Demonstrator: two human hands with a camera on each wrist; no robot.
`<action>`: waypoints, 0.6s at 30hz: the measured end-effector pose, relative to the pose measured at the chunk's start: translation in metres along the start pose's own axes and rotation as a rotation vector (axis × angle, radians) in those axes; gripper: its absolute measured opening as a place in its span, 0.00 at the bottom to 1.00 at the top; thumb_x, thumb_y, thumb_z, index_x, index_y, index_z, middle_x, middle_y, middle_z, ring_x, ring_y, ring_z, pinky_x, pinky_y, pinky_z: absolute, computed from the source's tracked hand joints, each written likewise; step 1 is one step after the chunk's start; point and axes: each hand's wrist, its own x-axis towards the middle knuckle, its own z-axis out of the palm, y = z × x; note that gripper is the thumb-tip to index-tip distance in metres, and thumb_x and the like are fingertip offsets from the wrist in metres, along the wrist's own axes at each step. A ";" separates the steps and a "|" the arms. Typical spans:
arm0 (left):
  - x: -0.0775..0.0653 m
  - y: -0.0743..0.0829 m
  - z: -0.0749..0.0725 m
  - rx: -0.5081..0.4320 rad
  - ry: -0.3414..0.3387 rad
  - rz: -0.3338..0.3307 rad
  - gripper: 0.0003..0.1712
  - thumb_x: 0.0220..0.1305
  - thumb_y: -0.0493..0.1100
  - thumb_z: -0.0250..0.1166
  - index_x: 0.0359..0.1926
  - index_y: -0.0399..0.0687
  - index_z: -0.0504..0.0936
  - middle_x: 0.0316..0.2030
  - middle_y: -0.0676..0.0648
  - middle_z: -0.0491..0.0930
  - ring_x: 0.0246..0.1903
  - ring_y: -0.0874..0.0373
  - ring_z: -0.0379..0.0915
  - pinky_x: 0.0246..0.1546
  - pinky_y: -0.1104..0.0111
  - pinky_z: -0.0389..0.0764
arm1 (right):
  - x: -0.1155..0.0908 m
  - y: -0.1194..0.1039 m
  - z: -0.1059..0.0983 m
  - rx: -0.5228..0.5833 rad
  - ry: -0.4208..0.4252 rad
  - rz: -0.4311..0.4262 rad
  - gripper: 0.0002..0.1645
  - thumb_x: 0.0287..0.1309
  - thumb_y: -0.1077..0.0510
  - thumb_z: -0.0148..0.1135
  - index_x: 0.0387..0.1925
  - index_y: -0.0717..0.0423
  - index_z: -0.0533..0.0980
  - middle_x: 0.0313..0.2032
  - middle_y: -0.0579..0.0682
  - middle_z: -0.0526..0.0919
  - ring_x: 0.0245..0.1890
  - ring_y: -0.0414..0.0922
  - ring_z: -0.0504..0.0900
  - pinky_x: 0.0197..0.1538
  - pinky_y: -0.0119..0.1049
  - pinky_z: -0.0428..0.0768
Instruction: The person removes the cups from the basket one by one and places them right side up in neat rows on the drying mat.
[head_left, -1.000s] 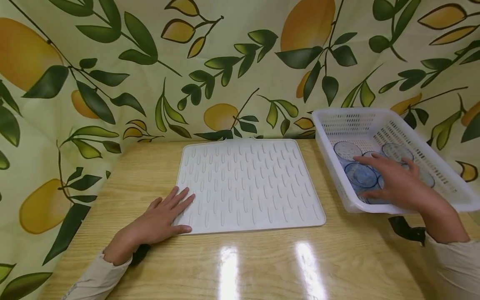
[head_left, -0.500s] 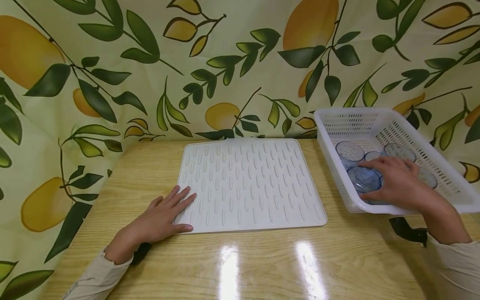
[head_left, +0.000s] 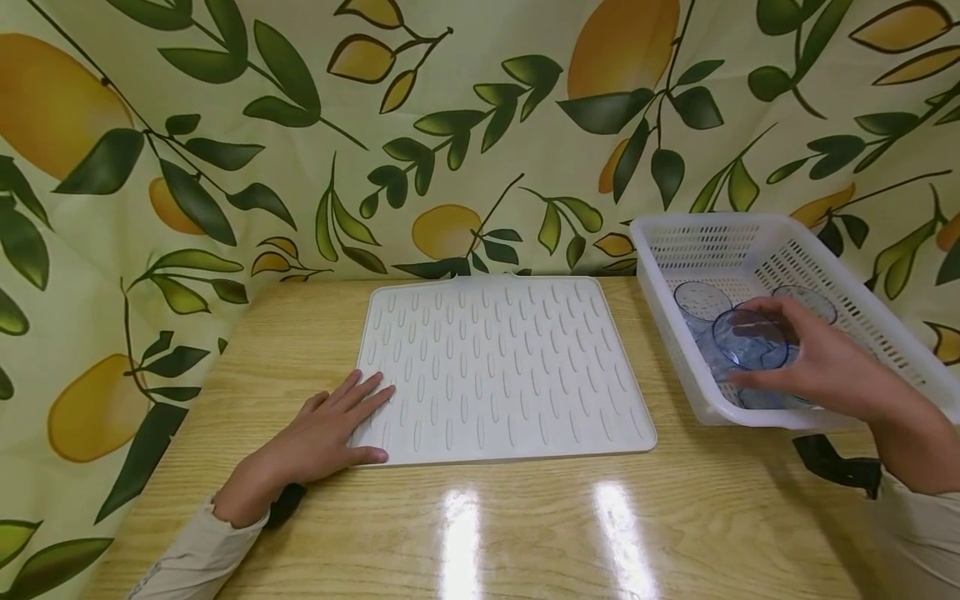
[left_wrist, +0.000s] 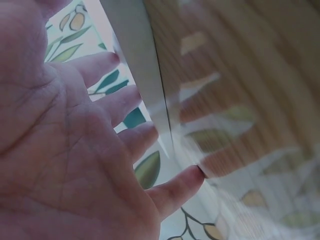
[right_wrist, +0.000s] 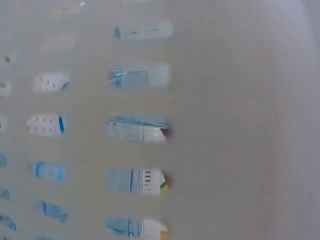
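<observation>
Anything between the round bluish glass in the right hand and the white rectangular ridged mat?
Yes: the left wall of the white perforated plastic basket. The right hand holds the glass on the inner side; whether it clears the wall, I can't tell. Past it, just pale wooden table before the mat.

Mat (head_left: 502,367) on table (head_left: 360,533), basket (head_left: 672,337) to its right (glasses (head_left: 702,300) inside), cloth (head_left: 420,50) behind both

Over the mat (head_left: 502,367), passage is free except where the left hand (head_left: 318,437) lies. The basket (head_left: 672,329) wall stands between mat and glasses (head_left: 702,302).
</observation>
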 end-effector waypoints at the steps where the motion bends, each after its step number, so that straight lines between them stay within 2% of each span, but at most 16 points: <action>1: 0.000 0.001 0.000 -0.003 0.001 -0.001 0.51 0.57 0.67 0.66 0.77 0.57 0.58 0.78 0.44 0.52 0.78 0.37 0.40 0.66 0.31 0.51 | 0.000 0.000 0.000 0.024 0.001 -0.004 0.54 0.43 0.54 0.81 0.67 0.61 0.60 0.57 0.65 0.73 0.46 0.34 0.71 0.38 0.15 0.62; 4: 0.000 0.001 0.000 0.001 0.002 -0.002 0.51 0.57 0.67 0.67 0.77 0.57 0.59 0.78 0.44 0.52 0.78 0.37 0.40 0.66 0.31 0.52 | -0.001 0.000 -0.001 0.051 0.017 0.002 0.53 0.46 0.56 0.80 0.70 0.56 0.60 0.56 0.56 0.74 0.40 0.22 0.68 0.36 0.16 0.66; 7: 0.000 0.001 0.000 0.003 0.004 -0.005 0.51 0.56 0.66 0.68 0.77 0.57 0.59 0.78 0.44 0.52 0.78 0.37 0.40 0.66 0.31 0.53 | -0.001 -0.001 -0.002 0.046 0.045 0.029 0.55 0.46 0.54 0.80 0.73 0.48 0.61 0.54 0.48 0.74 0.39 0.25 0.70 0.35 0.20 0.69; 9: 0.000 0.001 0.000 0.010 0.013 0.002 0.52 0.56 0.65 0.68 0.76 0.57 0.60 0.78 0.44 0.53 0.78 0.37 0.41 0.65 0.32 0.54 | -0.001 -0.002 -0.003 0.032 0.054 0.039 0.57 0.46 0.52 0.80 0.75 0.45 0.60 0.56 0.52 0.72 0.44 0.35 0.72 0.35 0.23 0.67; 12: 0.000 0.001 0.000 0.013 0.021 0.009 0.52 0.55 0.66 0.69 0.76 0.56 0.60 0.78 0.43 0.54 0.77 0.36 0.42 0.65 0.31 0.55 | -0.002 -0.003 -0.004 0.027 0.076 0.053 0.58 0.45 0.52 0.81 0.75 0.40 0.59 0.59 0.58 0.70 0.45 0.40 0.70 0.36 0.22 0.65; 14: 0.000 0.001 -0.001 0.010 0.021 0.013 0.52 0.54 0.66 0.69 0.76 0.56 0.60 0.78 0.43 0.54 0.77 0.36 0.43 0.64 0.31 0.56 | -0.002 -0.003 -0.004 0.026 0.087 0.061 0.57 0.46 0.51 0.80 0.75 0.40 0.59 0.60 0.60 0.69 0.45 0.36 0.68 0.36 0.20 0.63; 18: 0.001 0.001 -0.005 -0.004 0.002 0.011 0.51 0.55 0.64 0.69 0.76 0.55 0.61 0.78 0.43 0.54 0.77 0.36 0.42 0.65 0.30 0.55 | -0.003 -0.003 -0.005 0.047 0.104 0.079 0.56 0.48 0.50 0.79 0.75 0.39 0.59 0.59 0.51 0.68 0.41 0.25 0.66 0.35 0.16 0.64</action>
